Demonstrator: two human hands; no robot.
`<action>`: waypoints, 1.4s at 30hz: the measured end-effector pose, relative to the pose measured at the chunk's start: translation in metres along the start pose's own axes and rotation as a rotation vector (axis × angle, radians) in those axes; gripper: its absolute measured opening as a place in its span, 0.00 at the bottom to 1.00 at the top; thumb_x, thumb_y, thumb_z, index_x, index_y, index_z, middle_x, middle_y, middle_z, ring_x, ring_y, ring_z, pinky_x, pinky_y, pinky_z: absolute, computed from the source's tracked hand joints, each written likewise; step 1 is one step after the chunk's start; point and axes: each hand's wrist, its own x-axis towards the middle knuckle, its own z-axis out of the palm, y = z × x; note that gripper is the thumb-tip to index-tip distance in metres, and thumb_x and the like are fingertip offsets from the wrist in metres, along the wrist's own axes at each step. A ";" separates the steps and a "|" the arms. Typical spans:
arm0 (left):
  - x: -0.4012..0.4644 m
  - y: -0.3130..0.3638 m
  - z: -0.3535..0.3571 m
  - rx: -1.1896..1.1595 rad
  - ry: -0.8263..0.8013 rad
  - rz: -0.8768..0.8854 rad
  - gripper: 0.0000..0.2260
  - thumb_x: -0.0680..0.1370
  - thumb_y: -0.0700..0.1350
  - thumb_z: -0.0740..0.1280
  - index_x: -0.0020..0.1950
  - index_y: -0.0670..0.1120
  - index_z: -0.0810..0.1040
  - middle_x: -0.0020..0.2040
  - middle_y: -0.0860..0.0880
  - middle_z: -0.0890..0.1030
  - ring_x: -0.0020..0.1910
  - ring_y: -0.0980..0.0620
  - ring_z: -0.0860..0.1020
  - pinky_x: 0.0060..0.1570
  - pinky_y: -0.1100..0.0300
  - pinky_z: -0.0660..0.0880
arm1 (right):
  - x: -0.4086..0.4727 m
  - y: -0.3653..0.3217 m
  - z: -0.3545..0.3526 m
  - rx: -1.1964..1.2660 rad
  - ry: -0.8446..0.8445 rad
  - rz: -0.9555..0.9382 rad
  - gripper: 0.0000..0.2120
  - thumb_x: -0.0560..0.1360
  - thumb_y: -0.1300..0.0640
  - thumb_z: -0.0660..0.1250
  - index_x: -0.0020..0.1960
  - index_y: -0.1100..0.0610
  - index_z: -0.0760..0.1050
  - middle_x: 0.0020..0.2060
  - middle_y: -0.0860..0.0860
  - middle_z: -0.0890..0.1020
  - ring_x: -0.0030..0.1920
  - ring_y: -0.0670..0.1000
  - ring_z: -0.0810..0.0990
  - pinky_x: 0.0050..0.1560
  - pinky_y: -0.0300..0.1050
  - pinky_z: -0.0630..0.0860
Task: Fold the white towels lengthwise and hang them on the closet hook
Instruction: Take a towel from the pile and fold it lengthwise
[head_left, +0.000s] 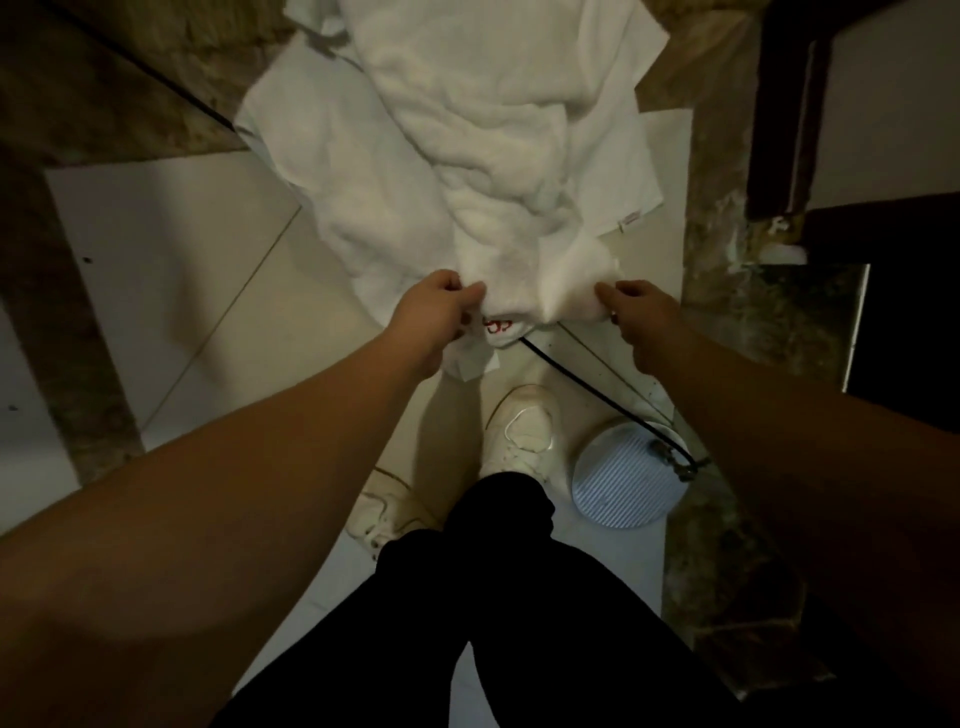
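Pale tiled floor (171, 270), marble-patterned border (727, 291)

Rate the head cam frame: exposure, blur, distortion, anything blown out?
Head view: dim overall, forearms and the right side sink into shadow; the white towel is the brightest area and loses weave detail near the top; soft focus throughout, so the red marking by the left hand is unreadable; the right hand stays discernible; wide-angle stretch bows the floor lines and enlarges the near arms.

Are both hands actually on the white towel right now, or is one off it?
Touching, both. The head view shows the left hand pinching the white towel at its near edge, and the right hand pinching the same edge on the other side.
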 end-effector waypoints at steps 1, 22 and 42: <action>-0.010 0.004 -0.003 -0.015 -0.005 -0.001 0.12 0.80 0.44 0.69 0.38 0.47 0.70 0.39 0.47 0.76 0.41 0.47 0.74 0.44 0.54 0.73 | -0.011 -0.002 -0.004 0.026 -0.014 0.008 0.22 0.78 0.49 0.71 0.68 0.58 0.74 0.52 0.53 0.79 0.50 0.50 0.77 0.52 0.47 0.75; -0.328 0.148 -0.108 -0.265 0.140 0.161 0.04 0.83 0.44 0.63 0.49 0.47 0.76 0.45 0.46 0.80 0.39 0.49 0.77 0.43 0.56 0.73 | -0.384 -0.191 -0.104 0.278 -0.292 -0.415 0.11 0.84 0.55 0.62 0.62 0.59 0.74 0.54 0.55 0.84 0.54 0.52 0.84 0.55 0.48 0.80; -0.687 0.191 -0.145 0.210 0.488 0.825 0.05 0.79 0.43 0.63 0.51 0.52 0.77 0.40 0.56 0.79 0.41 0.56 0.78 0.38 0.57 0.71 | -0.723 -0.272 -0.132 0.783 -0.779 -0.417 0.10 0.84 0.58 0.59 0.55 0.63 0.76 0.41 0.55 0.87 0.42 0.52 0.88 0.38 0.43 0.83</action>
